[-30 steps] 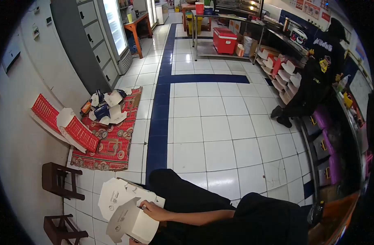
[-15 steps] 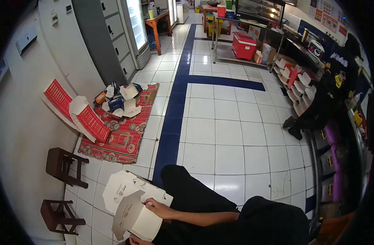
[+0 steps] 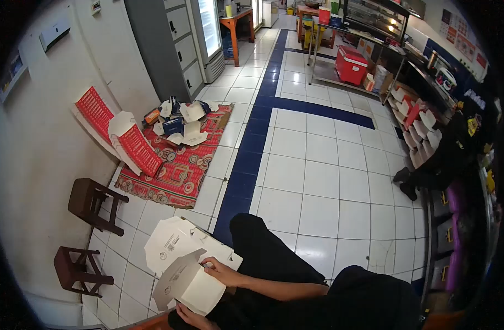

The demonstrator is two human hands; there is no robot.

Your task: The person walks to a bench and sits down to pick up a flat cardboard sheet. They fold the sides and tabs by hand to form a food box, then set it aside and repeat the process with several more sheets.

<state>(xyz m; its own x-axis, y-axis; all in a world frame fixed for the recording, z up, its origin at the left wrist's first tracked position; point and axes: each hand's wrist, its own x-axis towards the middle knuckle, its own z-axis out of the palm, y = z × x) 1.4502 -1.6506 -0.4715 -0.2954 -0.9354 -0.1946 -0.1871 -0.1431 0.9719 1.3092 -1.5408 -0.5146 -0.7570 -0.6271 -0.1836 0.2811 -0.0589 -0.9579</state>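
Observation:
A partly folded white carton rests by my lap at the lower left, with its flaps raised. My right hand reaches across from the right, its fingers bent over the carton's upper edge. Low in the frame, my left hand grips the bottom edge of the same carton. Just beyond it lie more white cardboard pieces with small dark print, partly covered by the held carton.
Two brown stools stand at the left wall. Red-printed cartons and a pile of opened boxes are on a red patterned mat. A person in dark clothes stands at the right, by shelves. A red cooler sits farther back.
The view has shifted, so the room appears farther right. More of my left hand shows at the carton's lower edge. My right hand stays at its upper edge, with its fingers slightly moved.

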